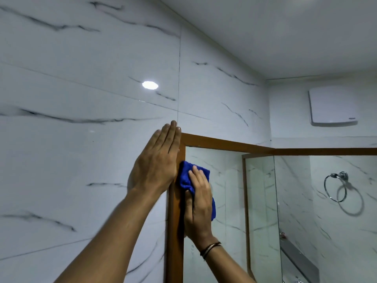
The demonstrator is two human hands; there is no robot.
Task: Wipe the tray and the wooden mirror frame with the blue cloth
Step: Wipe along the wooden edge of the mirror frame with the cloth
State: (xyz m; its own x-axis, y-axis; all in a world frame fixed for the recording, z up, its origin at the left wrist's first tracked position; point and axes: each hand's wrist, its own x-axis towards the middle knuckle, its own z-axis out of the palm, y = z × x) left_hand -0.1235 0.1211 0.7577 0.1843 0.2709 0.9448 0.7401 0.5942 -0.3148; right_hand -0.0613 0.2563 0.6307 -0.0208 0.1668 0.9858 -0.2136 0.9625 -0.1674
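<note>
The wooden mirror frame [224,142] is brown and hangs on a white marble wall; its top left corner is in the middle of the view. My right hand [199,205] presses the blue cloth [186,176] flat against the frame's left upright, just below the corner. My left hand [157,162] lies flat on the wall tile beside the frame's outer edge, fingers straight and together, pointing up. The tray is not in view.
The mirror glass [295,201] reflects a chrome towel ring [336,186] and a grey shelf [297,260]. A white vent cover [333,106] sits high on the right wall. A ceiling light glares on the tile [150,85].
</note>
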